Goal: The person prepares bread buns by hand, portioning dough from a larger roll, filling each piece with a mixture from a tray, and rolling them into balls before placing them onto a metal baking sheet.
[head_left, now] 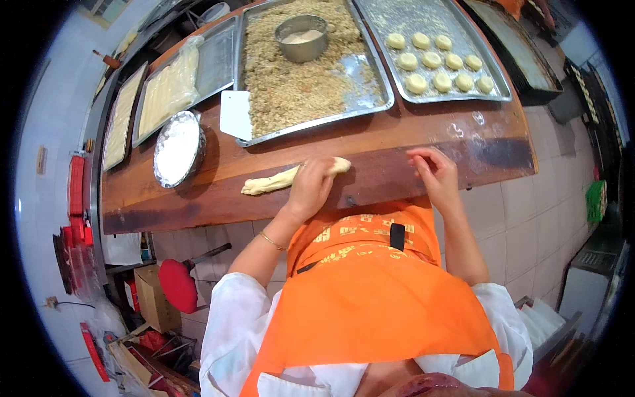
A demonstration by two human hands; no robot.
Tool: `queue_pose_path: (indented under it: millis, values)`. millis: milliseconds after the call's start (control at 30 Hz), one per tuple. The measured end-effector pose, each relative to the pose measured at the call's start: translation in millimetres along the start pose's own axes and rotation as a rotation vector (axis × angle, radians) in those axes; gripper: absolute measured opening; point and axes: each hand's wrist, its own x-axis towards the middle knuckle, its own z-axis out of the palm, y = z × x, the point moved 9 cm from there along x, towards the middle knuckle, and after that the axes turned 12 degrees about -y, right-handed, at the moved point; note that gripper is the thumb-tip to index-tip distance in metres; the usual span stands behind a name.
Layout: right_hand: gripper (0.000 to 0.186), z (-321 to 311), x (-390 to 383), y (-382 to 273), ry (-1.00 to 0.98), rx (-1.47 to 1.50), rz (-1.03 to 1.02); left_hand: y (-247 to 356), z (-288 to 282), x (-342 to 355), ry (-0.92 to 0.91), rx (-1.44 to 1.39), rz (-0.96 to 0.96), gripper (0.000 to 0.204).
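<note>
Mid-frame, left hand [312, 186] curls round dough [270, 183], apparently shaping it; right hand [438, 175], half-curled, hangs clear; next likely needs even pressure.

A rope of dough [279, 179] lies along the wooden tabletop's [231, 167] front edge; a powder-filled bowl [200, 152] sits toward the left, metal trays [430, 16] toward the back.

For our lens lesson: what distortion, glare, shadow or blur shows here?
All head view: the table bows outward at right and black fills the corners; pale glare inside the crumb tray; a shadow right of the powder bowl; dough roll without obvious blur.
</note>
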Motion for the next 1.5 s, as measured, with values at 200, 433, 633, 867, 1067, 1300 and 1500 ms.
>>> queue_pose_path:
  millis: [200,433,633,867,1067,1300,1500]
  values:
    - [0.018,55.7,137.7,-55.9,-0.148,-0.264,-0.238,-18.8,11.6,17.8,0.347,-1.729,-0.271,0.027]
    - [0.043,79.6,306.4,-18.7,-0.196,-0.775,-0.348,-29.2,11.0,-21.0,0.344,-1.943,-0.402,0.035]
    - [0.049,87.7,382.1,24.1,-0.169,-1.061,-0.168,-47.2,-9.7,-61.4,0.409,-1.901,-0.498,0.033]
    - [0.035,159.1,291.8,1.2,-0.366,-1.008,-0.227,-57.4,-24.9,-66.1,0.423,-1.895,-0.476,0.030]
    - [0.040,251.8,294.8,-88.9,-0.415,-0.969,-0.625,-67.2,-34.9,-57.0,0.393,-1.850,-0.435,0.027]
    - [0.035,292.2,336.6,-57.7,-0.449,-0.934,-0.527,-68.8,-43.2,-57.3,0.466,-1.877,-0.458,0.026]
    - [0.027,255.0,297.3,-51.3,-0.545,-0.957,-0.535,-66.9,-36.9,-55.2,0.451,-1.887,-0.455,0.027]
